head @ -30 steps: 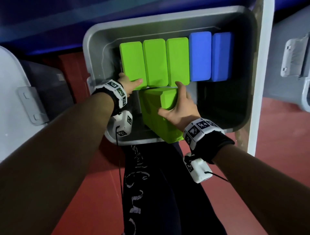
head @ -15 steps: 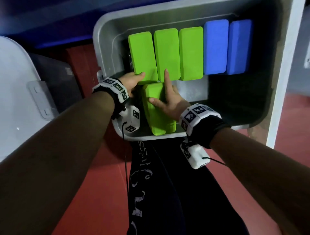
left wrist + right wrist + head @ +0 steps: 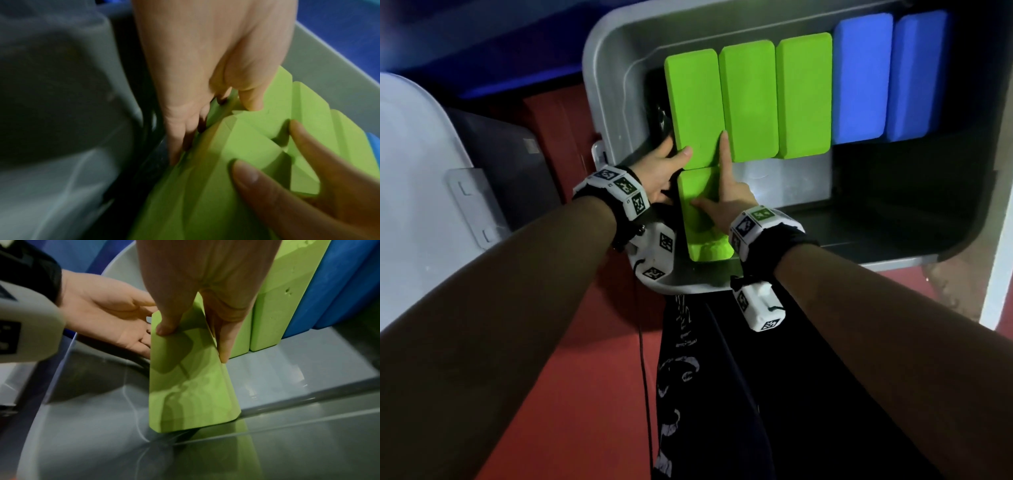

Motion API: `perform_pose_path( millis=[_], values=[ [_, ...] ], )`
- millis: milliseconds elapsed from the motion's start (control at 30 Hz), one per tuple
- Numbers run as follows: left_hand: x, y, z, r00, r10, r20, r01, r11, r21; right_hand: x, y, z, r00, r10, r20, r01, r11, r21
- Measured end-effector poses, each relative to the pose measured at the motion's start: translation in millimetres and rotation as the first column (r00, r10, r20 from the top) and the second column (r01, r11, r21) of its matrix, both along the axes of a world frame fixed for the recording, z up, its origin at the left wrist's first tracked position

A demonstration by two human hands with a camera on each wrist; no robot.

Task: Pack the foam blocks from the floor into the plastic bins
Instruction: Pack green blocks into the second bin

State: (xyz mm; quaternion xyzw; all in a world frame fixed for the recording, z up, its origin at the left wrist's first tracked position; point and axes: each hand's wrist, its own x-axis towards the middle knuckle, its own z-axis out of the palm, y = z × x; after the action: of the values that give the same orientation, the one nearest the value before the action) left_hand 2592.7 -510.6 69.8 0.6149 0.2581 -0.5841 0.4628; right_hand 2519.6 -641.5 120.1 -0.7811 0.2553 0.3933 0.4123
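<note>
With the right hand pinching the green block and the flat left hand bracing at nine o'clock, the person should seat it square in the bin.

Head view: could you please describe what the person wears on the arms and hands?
The left hand and right hand are bare, the forearms sleeveless. Each wrist wears a black strap with a white marker band. A white marker-tagged camera box hangs below each; a black cable trails from the left one.
</note>
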Motion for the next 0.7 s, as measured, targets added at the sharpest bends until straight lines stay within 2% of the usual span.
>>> perform_pose_path(
  millis=[200,300,467,600,700],
  values=[
    [-10.6,-13.8,0.9,0.986,0.139,0.092,-0.137,0.990,-0.035,-0.9,-15.0,-0.4,0.998,0.045,0.035,-0.045,0.999,-0.007],
    [-17.1,-14.3,-1.9,0.977,0.139,0.161,-0.136,0.990,-0.031,-6.2,-21.3,-6.5,0.997,0.068,0.033,-0.068,0.998,0.011],
    [-22.2,-13.4,4.1,0.976,0.123,0.181,-0.120,0.992,-0.027,-7.9,-26.2,-12.2,0.996,0.080,0.032,-0.082,0.995,0.055],
    [-28.3,-14.9,3.4,0.943,0.119,0.311,-0.116,0.993,-0.029,-7.8,-34.7,-12.3,0.992,0.097,0.079,-0.103,0.992,0.078],
    [-29.3,-12.2,-6.3,0.933,0.096,0.347,-0.101,0.995,-0.006,-7.2,-38.7,-14.2,0.986,0.135,0.096,-0.143,0.986,0.082]
  ],
)
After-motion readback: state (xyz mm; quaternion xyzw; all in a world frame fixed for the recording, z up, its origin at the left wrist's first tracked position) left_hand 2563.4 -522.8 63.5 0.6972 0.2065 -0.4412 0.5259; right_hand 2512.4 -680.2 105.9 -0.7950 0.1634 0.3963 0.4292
